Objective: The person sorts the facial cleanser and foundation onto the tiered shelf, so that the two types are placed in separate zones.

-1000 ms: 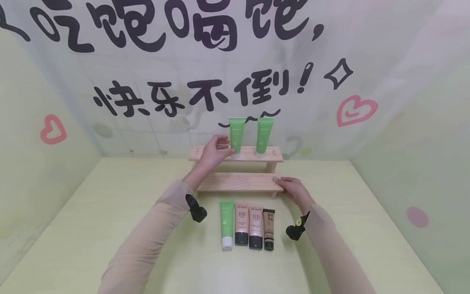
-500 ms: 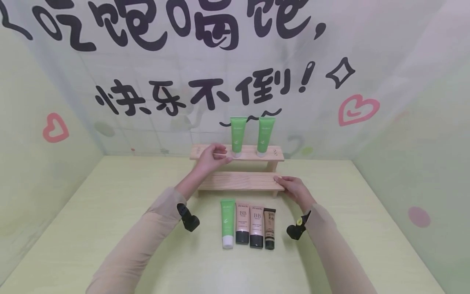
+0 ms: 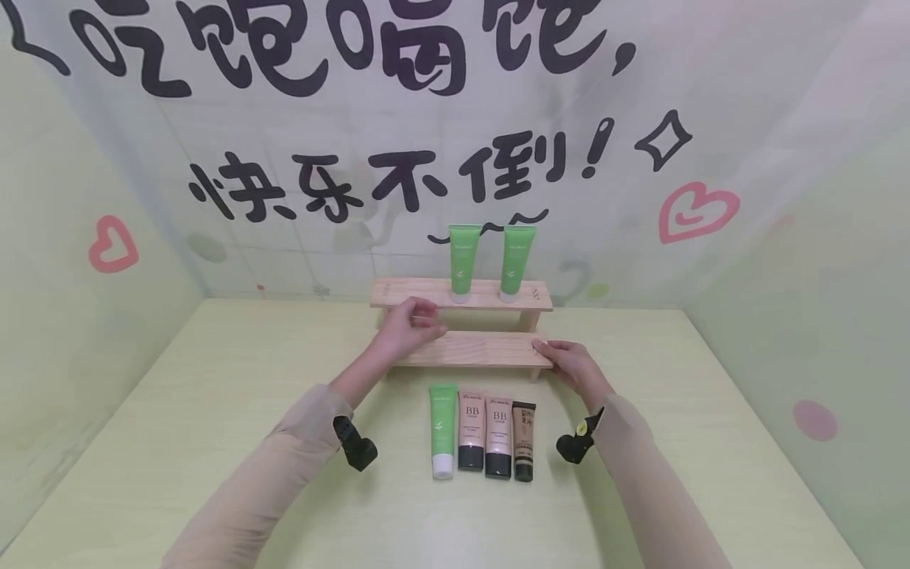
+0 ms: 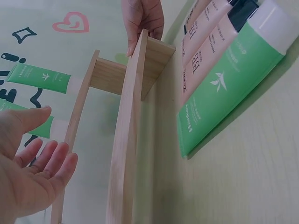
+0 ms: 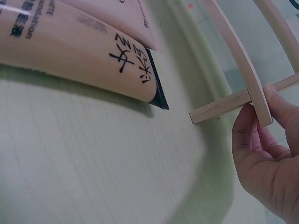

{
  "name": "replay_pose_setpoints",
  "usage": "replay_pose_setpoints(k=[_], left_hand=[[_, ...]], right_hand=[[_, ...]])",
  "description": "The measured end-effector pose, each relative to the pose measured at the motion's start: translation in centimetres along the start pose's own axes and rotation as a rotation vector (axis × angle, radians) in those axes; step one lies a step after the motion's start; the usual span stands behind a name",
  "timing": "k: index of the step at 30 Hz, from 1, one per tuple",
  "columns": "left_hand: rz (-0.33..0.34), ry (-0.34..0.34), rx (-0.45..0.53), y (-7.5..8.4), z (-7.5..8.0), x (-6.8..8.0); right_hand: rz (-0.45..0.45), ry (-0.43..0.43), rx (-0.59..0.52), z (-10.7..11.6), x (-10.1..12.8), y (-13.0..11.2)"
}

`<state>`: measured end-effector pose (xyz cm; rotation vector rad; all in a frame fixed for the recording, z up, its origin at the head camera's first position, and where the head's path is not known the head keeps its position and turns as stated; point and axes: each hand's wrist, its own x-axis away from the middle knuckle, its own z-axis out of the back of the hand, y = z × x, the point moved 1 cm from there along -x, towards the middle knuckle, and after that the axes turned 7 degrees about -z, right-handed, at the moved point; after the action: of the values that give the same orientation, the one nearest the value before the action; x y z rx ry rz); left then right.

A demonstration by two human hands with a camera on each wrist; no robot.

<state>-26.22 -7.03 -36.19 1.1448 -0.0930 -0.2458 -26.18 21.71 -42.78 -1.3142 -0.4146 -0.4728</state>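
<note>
A two-step wooden display rack (image 3: 472, 349) stands at the back of the table. On its upper step stand two green tubes, the left tube (image 3: 464, 259) and the right tube (image 3: 517, 259), caps down. My left hand (image 3: 407, 330) hovers in front of the rack's left side, fingers relaxed and holding nothing; the left wrist view shows its palm (image 4: 32, 186) bare. At the lower step's right end my right hand (image 3: 572, 367) grips the board, thumb on top and fingers underneath, as the right wrist view (image 5: 271, 154) also shows.
In front of the rack lie a green tube (image 3: 443, 427), two pink BB cream tubes (image 3: 471, 427) (image 3: 498, 431) and a smaller tan foundation tube (image 3: 524, 435), side by side. A printed back wall (image 3: 320, 261) rises close behind the rack.
My left hand has left the left green tube on the upper step and drawn back down toward the lower step. The right hand keeps its grip on the rack.
</note>
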Motion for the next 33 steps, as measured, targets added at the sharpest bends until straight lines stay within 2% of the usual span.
replay_pose_setpoints(k=[10,15,20,27,33], left_hand=[[0.004,-0.103,-0.005,-1.0,-0.3,1.9],[0.006,-0.164,-0.066,-1.9,-0.4,3.1],[0.050,-0.236,-0.117,-3.0,-0.6,4.2],[0.088,-0.225,-0.110,-3.9,-0.8,5.0],[0.136,-0.257,-0.047,-4.9,-1.1,5.5]], right_hand=[[0.007,-0.007,0.002,0.0,0.3,-0.2],[0.011,-0.002,0.001,0.0,0.2,-0.1],[0.008,-0.001,0.013,0.0,0.0,0.0],[0.005,-0.014,-0.014,0.1,0.1,0.0],[0.005,-0.036,-0.004,-0.1,0.2,0.0]])
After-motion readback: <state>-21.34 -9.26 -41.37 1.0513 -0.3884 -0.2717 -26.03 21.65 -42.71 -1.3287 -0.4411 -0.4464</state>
